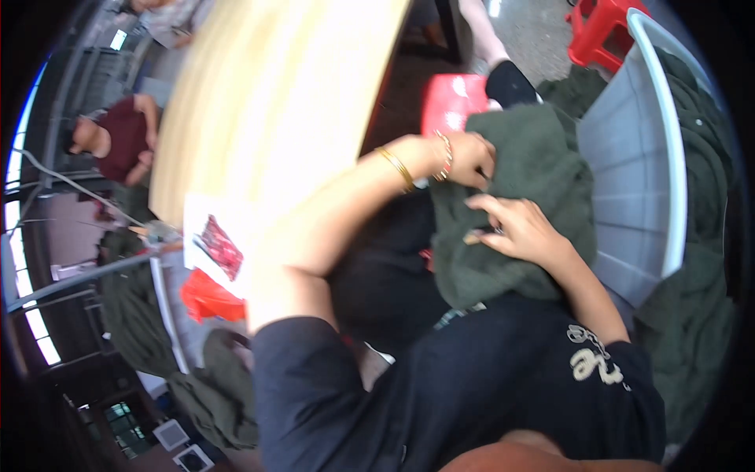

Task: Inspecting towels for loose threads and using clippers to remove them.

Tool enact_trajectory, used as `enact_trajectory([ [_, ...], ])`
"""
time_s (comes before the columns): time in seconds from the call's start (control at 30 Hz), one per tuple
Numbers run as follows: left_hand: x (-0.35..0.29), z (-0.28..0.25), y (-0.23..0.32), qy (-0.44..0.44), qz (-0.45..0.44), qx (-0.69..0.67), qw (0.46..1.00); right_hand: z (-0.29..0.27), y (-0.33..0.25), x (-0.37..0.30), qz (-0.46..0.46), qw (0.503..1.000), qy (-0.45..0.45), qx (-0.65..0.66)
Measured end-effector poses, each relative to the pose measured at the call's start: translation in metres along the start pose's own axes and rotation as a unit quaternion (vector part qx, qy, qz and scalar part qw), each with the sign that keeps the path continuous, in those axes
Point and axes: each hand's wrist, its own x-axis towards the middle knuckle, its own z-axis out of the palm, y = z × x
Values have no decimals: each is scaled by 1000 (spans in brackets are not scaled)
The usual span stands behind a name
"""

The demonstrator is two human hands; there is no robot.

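Dark green, matte and softly fuzzy, the cloth point(543, 153) is spreading in a thick, rounded slab in front of the dark shirt point(480, 385), beside a bin point(629, 161). We are seeing shallow creases and a felted nap on it, its lower edge sagging in a curve. Near its upper left part, the left hand point(470, 160) is bending its fingers inward against the fabric — whether it is pinching any, we cannot tell. Just below, the right hand point(519, 228) is lying on the cloth half open, thumb and forefinger standing apart with nothing between them. Smooth, pale blue-grey plastic is forming the bin's ribbed wall and rolled rim; opposite, pale wood grain is blurring along the table point(291, 94) — broad and flat.
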Motion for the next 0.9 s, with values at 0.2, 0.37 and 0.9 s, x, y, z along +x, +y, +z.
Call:
enact_trajectory([
  [0.2,-3,-13,15,-4,-124,-57,991,-10,15,-12,5,980,119,161],
  [0.37,16,-41,39,63,-194,-318,926,-48,40,-28,67,916,220,328],
  [0.9,27,-16,30,182,-190,-439,859,-46,57,-39,51,848,261,458],
])
